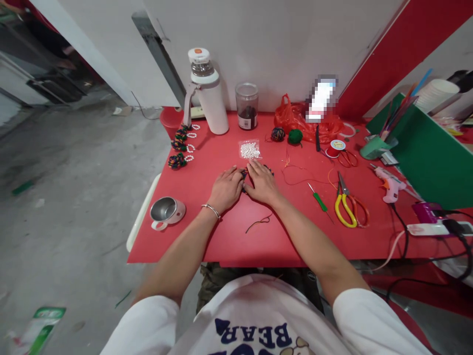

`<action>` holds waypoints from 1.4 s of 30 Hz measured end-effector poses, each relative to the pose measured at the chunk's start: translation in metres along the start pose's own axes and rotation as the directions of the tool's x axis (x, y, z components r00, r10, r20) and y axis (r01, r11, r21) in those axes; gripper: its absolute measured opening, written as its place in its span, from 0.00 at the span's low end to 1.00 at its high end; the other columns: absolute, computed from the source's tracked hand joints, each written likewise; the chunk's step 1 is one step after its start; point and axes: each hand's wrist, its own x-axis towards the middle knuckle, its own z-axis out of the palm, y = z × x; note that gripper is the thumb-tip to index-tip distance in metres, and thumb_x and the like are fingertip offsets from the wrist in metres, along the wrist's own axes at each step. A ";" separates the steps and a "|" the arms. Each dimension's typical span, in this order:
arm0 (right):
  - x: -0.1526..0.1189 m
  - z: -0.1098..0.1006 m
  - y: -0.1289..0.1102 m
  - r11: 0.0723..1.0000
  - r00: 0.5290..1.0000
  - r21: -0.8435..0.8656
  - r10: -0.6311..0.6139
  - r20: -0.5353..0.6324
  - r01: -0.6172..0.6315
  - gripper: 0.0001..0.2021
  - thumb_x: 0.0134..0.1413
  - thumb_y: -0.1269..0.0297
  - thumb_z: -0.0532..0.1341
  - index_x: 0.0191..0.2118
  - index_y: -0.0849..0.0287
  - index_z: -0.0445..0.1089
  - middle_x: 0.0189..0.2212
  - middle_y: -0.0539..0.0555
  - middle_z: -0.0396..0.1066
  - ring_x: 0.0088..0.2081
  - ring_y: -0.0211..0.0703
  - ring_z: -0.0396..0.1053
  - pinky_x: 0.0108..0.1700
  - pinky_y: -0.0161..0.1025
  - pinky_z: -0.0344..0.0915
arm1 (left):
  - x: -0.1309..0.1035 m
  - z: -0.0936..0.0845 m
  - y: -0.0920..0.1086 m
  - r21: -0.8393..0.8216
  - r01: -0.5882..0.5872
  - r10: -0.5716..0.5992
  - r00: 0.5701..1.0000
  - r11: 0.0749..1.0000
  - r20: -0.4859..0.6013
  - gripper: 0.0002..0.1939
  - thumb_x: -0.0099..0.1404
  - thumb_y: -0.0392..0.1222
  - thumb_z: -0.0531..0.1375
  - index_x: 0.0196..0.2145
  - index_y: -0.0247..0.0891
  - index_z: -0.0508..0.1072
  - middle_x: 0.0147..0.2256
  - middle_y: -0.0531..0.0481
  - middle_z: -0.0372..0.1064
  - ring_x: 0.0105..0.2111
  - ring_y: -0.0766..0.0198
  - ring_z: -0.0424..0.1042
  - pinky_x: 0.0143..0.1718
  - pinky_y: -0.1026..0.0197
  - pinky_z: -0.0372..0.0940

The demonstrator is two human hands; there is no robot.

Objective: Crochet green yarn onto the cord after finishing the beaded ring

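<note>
A dark multicoloured yarn piece (244, 173) lies on the red table, mostly covered by my two hands. My left hand (226, 188) rests on its left side with fingers stretched forward. From the right, my right hand (262, 183) lies flat over the piece, fingers extended, and a bit of dark yarn shows past them. The hands nearly meet at the thumbs. Just beyond them is a clear packet of white beads (250, 149). A short dark loop of yarn (258, 223) lies nearer to me.
Yarn pieces with bead loops (178, 160) line the left edge, above a metal cup (167, 212). A white flask (212, 103) and jar (247, 106) stand behind. At right are yarn balls (294, 136), a crochet hook (320, 201), yellow-handled scissors (346, 209) and a glue gun (389, 183).
</note>
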 end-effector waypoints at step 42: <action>-0.023 -0.049 0.031 0.982 0.985 0.084 -0.172 0.027 0.169 0.16 0.58 0.72 0.59 0.44 0.54 0.84 0.44 0.54 0.84 0.46 0.49 0.74 0.52 0.45 0.69 | -0.007 -0.005 0.004 -0.126 -0.216 0.211 0.976 0.968 -0.051 0.17 0.72 0.36 0.55 0.49 0.42 0.82 0.52 0.44 0.80 0.59 0.52 0.74 0.63 0.44 0.65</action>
